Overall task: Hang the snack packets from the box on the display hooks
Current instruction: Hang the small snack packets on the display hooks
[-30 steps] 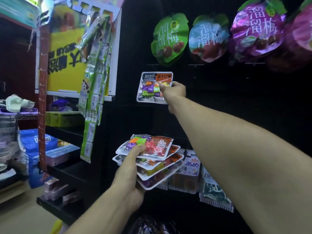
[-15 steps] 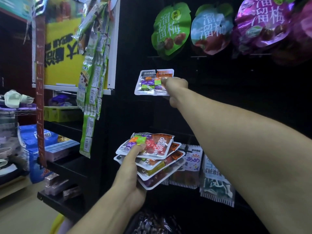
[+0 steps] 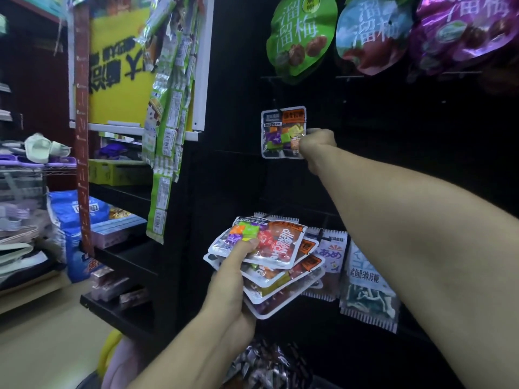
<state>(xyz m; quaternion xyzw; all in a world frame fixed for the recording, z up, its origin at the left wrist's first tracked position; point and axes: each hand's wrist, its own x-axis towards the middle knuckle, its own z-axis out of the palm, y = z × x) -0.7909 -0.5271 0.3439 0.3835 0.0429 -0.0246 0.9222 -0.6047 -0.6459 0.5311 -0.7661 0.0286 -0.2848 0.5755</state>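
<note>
White-edged foil snack packet (image 3: 283, 132) on the black display panel (image 3: 236, 108): navy and orange header, purple and green sweets showing. The fanned stack of glossy packets (image 3: 269, 262) flashes orange, red, purple, lime. Above, a leaf-green round pouch (image 3: 302, 35), a teal-blue one (image 3: 370, 32), a magenta one (image 3: 463, 29), white lettering on each.

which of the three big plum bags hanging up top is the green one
The leftmost bag, directly above the small packet the right hand holds. The middle bag is blue; the right bag is purple.
</note>
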